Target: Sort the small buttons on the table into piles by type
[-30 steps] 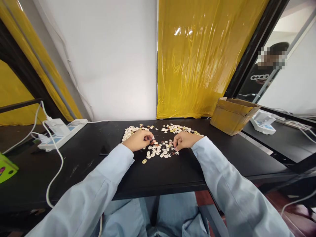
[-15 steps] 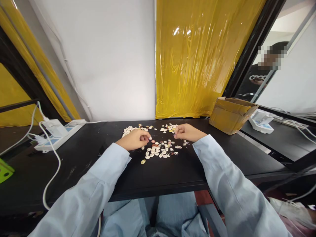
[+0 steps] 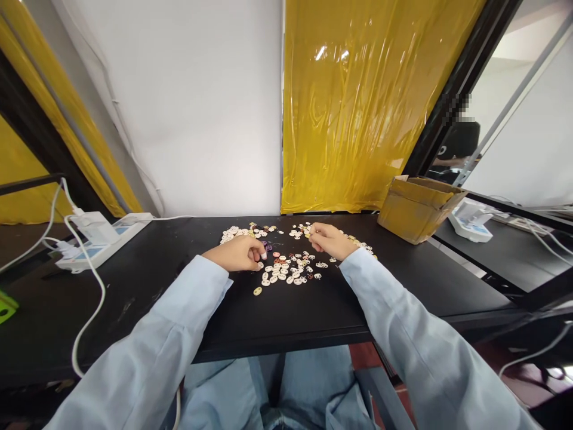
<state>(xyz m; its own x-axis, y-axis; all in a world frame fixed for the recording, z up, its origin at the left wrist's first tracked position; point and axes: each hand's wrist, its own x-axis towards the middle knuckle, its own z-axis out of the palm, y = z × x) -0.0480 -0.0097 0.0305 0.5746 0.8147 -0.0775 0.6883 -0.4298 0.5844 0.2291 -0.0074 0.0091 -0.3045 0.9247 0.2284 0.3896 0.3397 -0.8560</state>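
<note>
My left hand rests low over the black table with its fingers curled together. At its fingertips is a small white oval piece, which the fingers pinch. Beside that hand lies a loose group of flat two-holed oval pieces, mostly cream, with a pink piece and some reddish ones. A yellowish oval piece lies apart at the near side. My right hand is closed in a pinch near a pile of small pale and yellow pieces; anything between its fingertips is too small to name.
More white pieces lie behind my left hand, and others beyond my right wrist. A taped cardboard box stands at the back right. A white power strip with cables lies left. A person is beyond the frame.
My left hand has moved slightly left and down to the white oval piece. The right hand has shifted left, uncovering pieces beyond its wrist. The person at the right has bent lower.
</note>
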